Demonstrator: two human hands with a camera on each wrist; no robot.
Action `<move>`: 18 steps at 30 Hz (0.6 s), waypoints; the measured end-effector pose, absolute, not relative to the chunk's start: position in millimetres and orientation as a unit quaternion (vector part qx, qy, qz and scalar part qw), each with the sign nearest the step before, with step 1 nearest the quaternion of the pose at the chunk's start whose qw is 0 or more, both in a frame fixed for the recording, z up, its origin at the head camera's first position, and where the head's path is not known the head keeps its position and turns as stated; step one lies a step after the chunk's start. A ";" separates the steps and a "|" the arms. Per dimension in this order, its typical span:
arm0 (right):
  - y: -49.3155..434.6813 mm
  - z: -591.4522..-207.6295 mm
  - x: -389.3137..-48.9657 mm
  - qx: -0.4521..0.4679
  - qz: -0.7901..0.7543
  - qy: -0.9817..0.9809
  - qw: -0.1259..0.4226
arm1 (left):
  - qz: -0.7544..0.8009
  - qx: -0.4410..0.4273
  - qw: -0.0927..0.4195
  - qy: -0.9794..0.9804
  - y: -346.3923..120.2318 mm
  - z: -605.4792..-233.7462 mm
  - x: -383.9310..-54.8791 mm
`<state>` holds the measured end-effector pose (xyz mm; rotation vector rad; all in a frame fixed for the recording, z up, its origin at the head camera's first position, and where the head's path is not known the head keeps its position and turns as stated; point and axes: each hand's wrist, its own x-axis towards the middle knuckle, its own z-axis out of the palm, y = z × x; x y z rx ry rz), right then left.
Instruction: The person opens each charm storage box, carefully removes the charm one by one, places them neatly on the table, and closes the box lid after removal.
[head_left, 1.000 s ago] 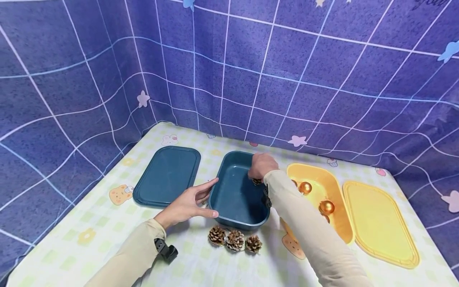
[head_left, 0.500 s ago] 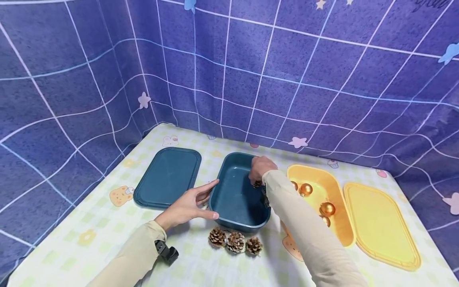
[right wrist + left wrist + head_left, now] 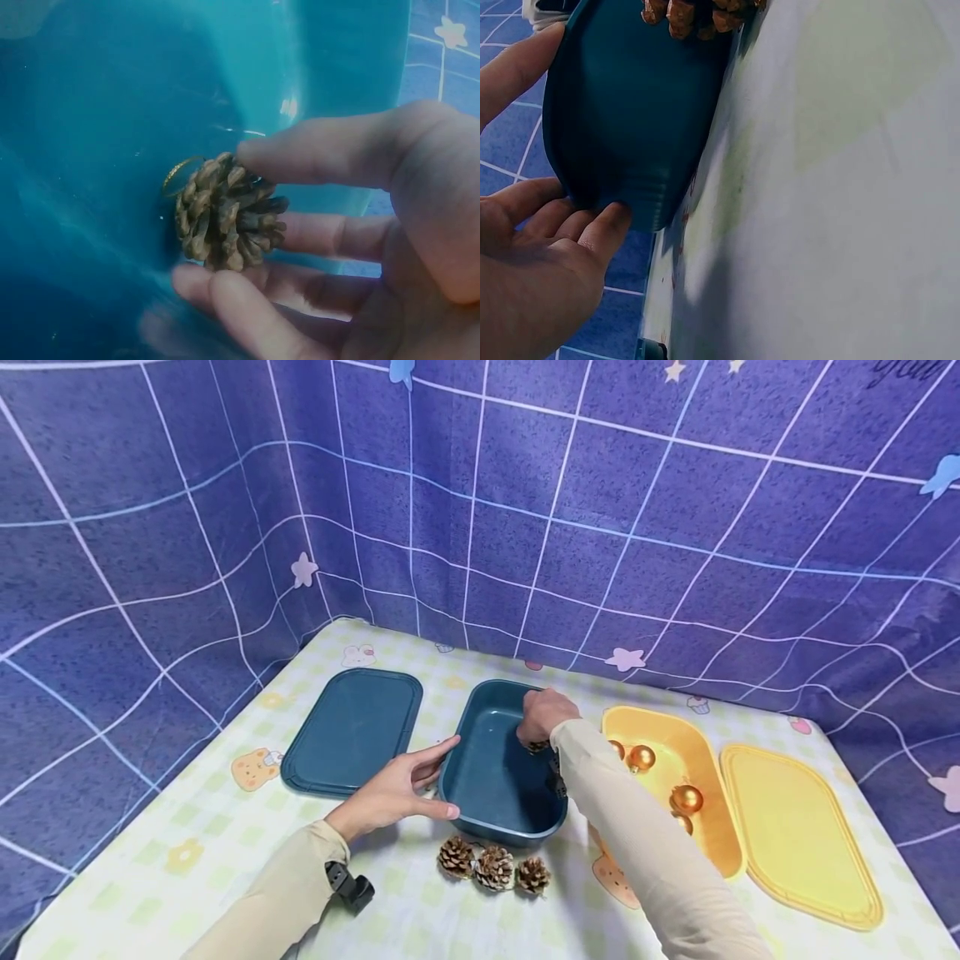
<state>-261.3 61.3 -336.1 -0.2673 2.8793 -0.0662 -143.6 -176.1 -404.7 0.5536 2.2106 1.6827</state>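
Note:
A dark teal plastic box (image 3: 501,760) stands in the middle of the table in the head view. Against its left side rests my left hand (image 3: 393,787), thumb near the front corner and fingers spread along the wall. The left wrist view shows those fingertips touching the outside of the box. My right hand (image 3: 549,714) reaches into the box's far right part. Between its thumb and fingers it holds a brown pine cone (image 3: 229,214) with a gold loop, low inside the box. Several fingers partly hide behind the cone.
In front of the box lie three pine cones (image 3: 493,867) in a row. A teal lid (image 3: 354,731) is at left. On the right, a yellow box (image 3: 660,727) contains several gold baubles (image 3: 686,798), beside a yellow lid (image 3: 806,835).
Both hands keep nearly the same place, the right one still on the pine cone inside the teal box. The whole head view has shifted slightly.

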 end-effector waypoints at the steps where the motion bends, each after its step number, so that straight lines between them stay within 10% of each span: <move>1: 61.7 -335.9 -262.0 -0.091 -0.027 0.987 0.126 | 0.586 0.193 0.153 0.772 -176.2 -404.5 -143.4; 18: 70.6 -316.8 -254.4 -0.195 -0.091 0.972 0.094 | 0.582 0.195 0.154 0.774 -176.2 -404.6 -144.2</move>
